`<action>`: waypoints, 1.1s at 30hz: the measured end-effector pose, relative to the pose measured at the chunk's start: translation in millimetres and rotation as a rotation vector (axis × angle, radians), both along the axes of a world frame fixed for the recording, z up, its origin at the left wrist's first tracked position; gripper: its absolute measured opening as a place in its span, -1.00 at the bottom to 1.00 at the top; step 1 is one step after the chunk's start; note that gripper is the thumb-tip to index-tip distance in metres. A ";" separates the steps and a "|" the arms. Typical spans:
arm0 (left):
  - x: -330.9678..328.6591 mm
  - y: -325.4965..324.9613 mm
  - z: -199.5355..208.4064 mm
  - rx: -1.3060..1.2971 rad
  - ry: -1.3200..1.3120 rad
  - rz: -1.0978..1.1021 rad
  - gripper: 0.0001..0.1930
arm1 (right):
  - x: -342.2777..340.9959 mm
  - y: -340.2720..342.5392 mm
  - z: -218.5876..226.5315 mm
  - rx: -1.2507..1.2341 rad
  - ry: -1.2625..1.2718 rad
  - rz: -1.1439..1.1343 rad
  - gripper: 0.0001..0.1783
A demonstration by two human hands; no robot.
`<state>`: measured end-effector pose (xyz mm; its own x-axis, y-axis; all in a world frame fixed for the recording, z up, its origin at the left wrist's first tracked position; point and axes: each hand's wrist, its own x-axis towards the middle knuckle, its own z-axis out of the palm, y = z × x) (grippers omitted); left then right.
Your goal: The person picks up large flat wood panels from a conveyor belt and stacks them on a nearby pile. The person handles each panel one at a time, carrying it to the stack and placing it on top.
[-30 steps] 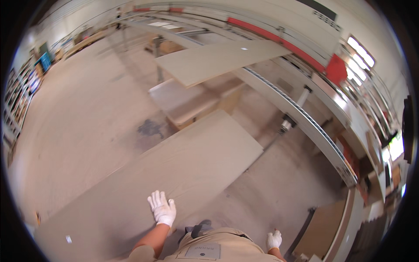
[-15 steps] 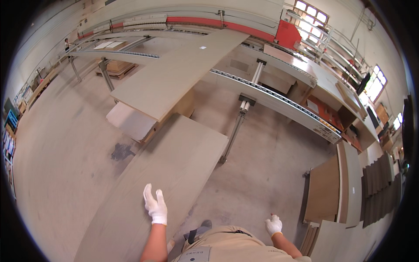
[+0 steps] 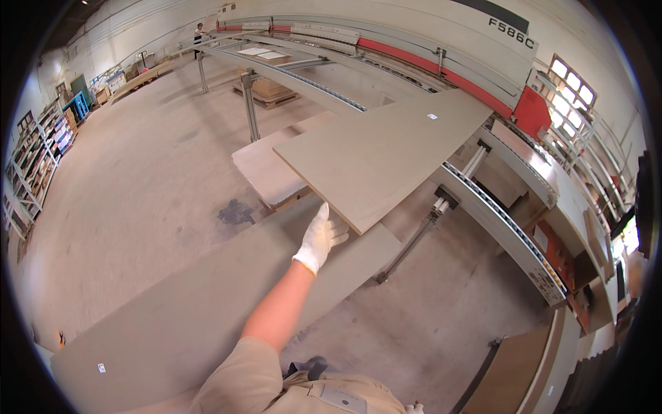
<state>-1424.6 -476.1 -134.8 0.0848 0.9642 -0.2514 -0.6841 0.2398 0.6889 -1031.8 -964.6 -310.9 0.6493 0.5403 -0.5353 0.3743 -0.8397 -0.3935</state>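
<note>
Panel (image 3: 396, 148) extends ahead and right of your left grip (image 3: 324, 231), its long axis running away toward the red-banded machine (image 3: 476, 52). That grip, the nearer one, is spread at the panel's near edge; you cannot tell whether it touches. Your right grip (image 3: 414, 408) barely shows, its state unclear. The panel crosses a rollered rail (image 3: 503, 230); below the left grip lies another board (image 3: 179, 297), with floor (image 3: 145, 159) farther left.
</note>
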 end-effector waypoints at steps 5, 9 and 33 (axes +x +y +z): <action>35.5 29.5 -20.7 0.051 -0.074 0.115 -0.34 | 42.5 -26.3 -33.2 0.018 0.002 0.006 -0.41; 63.6 13.9 -39.7 0.114 -0.047 -0.002 -0.59 | 41.2 -21.7 -11.2 0.053 0.010 -0.138 -0.52; 113.5 -40.6 95.6 0.744 1.055 0.016 -0.71 | 93.4 206.6 158.5 0.837 0.822 -0.376 -0.45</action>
